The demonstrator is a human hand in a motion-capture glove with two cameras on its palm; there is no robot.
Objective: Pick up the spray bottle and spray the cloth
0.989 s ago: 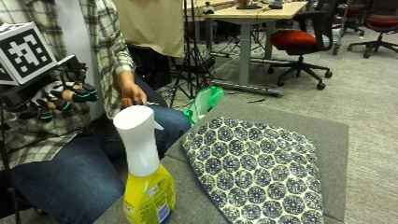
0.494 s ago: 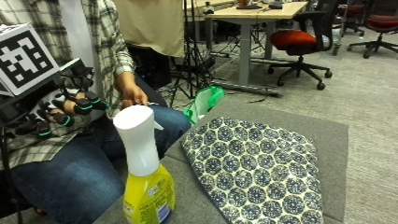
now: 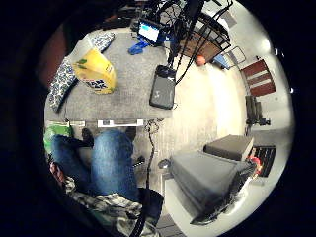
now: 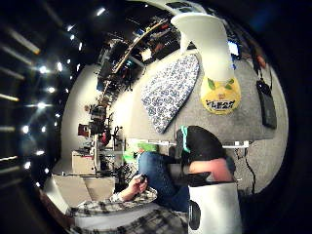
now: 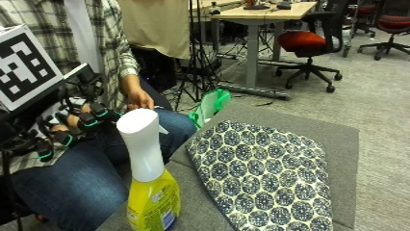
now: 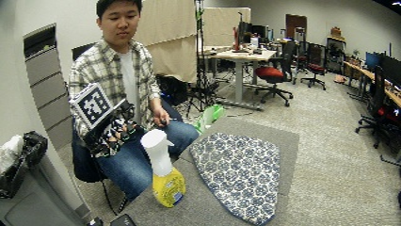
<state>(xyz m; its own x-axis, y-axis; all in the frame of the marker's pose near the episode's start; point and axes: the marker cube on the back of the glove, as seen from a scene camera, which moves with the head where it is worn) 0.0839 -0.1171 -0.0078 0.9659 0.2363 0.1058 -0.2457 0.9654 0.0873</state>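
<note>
Looking across the grey table (image 5: 333, 144), we see the spray bottle (image 5: 150, 185) standing upright near its edge, its white head above a yellow body with a printed label. Just beside it, apart from it, the patterned cloth (image 5: 266, 175) lies flat on the same grey surface, dark blue with pale round motifs. We find the gloved right hand (image 5: 73, 122) over the seated person's lap, well short of the bottle, its fingers loosely curled and gripping nothing. The bare hand (image 5: 135, 98) rests on the jeans near the table's corner, and we cannot tell whether it holds anything. From the thumb side palm view the spray bottle (image 4: 214, 73) and cloth (image 4: 170, 90) show side by side on the table. A green bag (image 5: 211, 106) sits behind the table's far corner.
</note>
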